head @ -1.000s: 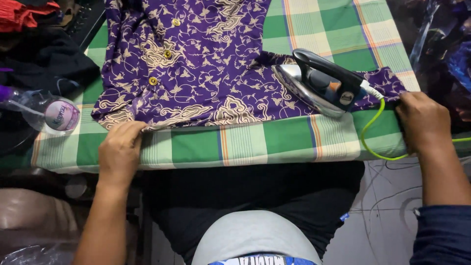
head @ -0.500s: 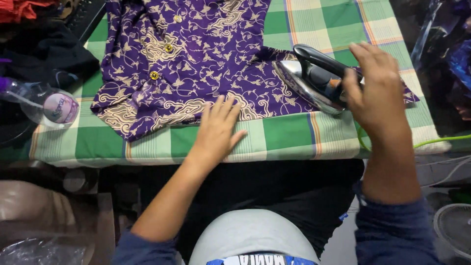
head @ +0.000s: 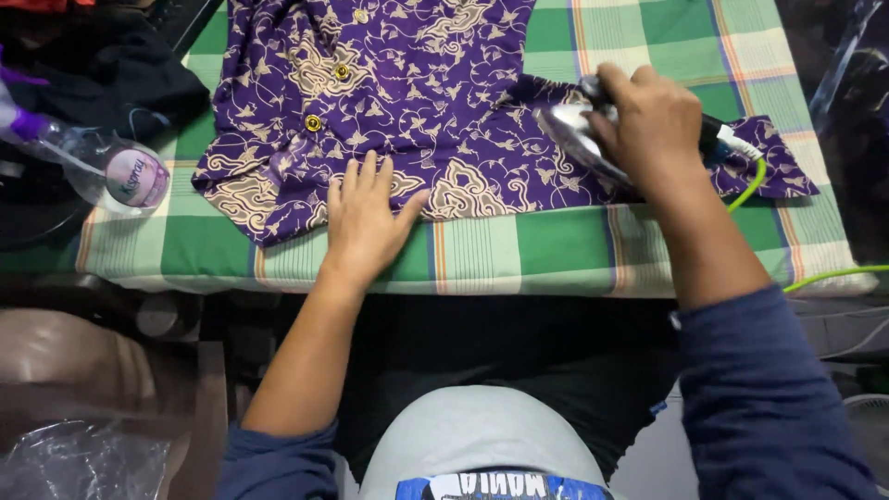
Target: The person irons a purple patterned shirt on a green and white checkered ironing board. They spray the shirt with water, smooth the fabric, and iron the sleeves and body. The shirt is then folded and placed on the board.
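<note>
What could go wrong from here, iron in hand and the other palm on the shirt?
1. The left hand lies flat on the purple shirt hem, in line with the iron held by the right hand; a leftward pass could burn the fingers.
2. The green cord hangs over the board edge and might snag.

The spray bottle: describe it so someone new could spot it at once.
Start at the green checked board cover and go to its left edge, beyond the purple patterned shirt. There lies the clear plastic spray bottle on its side, the only see-through thing there, with a round pink label and purple nozzle.
</note>
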